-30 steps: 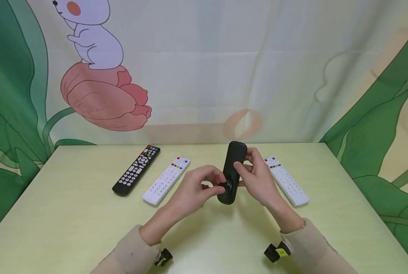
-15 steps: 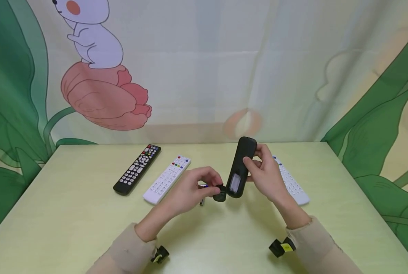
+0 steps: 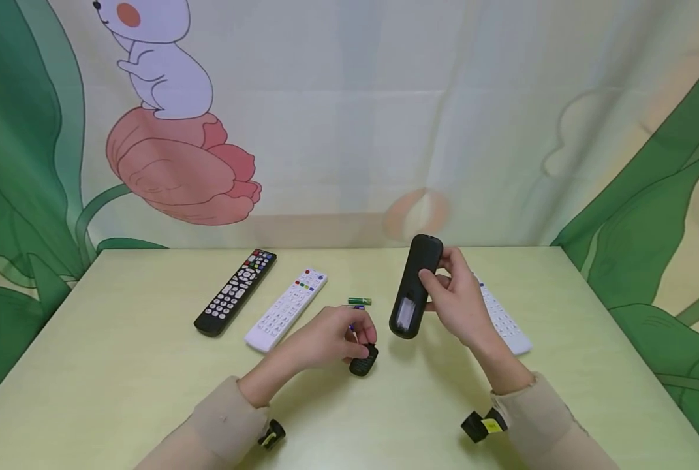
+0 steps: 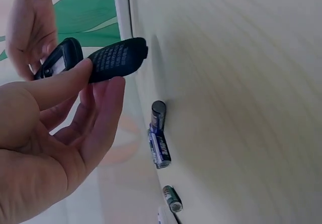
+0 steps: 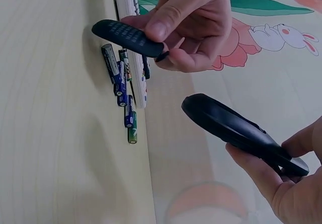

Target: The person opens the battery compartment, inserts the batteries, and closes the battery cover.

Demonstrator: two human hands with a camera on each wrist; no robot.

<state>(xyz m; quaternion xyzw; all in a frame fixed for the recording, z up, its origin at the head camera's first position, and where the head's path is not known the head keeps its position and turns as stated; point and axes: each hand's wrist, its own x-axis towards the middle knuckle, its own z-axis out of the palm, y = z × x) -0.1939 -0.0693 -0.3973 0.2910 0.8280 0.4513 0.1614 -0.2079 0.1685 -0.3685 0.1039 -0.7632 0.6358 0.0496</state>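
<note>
My left hand (image 3: 331, 336) pinches a small black battery cover (image 3: 363, 363) between thumb and fingers, above the table. Ribbing shows on the cover (image 4: 118, 60) in the left wrist view. With thumb and fingers my right hand (image 3: 457, 307) holds up a black remote control (image 3: 415, 277), its back toward the head camera. The open battery compartment (image 3: 406, 313) is pale inside, and no battery can be made out there. Several loose batteries (image 5: 119, 80) lie on the table near the left hand, which partly hides them in the head view; a green battery (image 3: 359, 301) shows beyond it.
On the left of the table (image 3: 120, 365) lie a black remote (image 3: 235, 292) and a white remote (image 3: 287, 310), buttons up. Another white remote (image 3: 502, 320) lies partly behind the right hand. A printed curtain (image 3: 337, 130) hangs along the back edge.
The cover has come off the remote in my left hand, baring the compartment. That hand has moved down and toward me with it. The remote has shifted slightly up and right.
</note>
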